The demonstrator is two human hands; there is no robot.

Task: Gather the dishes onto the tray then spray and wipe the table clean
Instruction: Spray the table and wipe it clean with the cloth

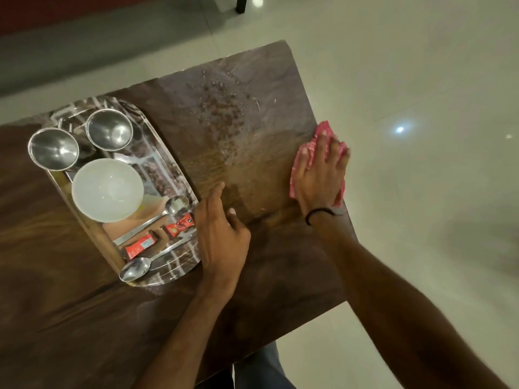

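Right hand [320,169] flat on crumpled pink cloth [323,130], left hand [222,237] loose, empty, beside glossy oval tray [157,136].

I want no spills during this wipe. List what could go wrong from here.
1. The cloth under the right hand sits at the table edge; a stroke outward could push it, or liquid, onto the floor.
2. Droplets lie farther up the table; short strokes may miss them.
3. The left hand rests against the tray; a nudge might shift its bowls and spoons.
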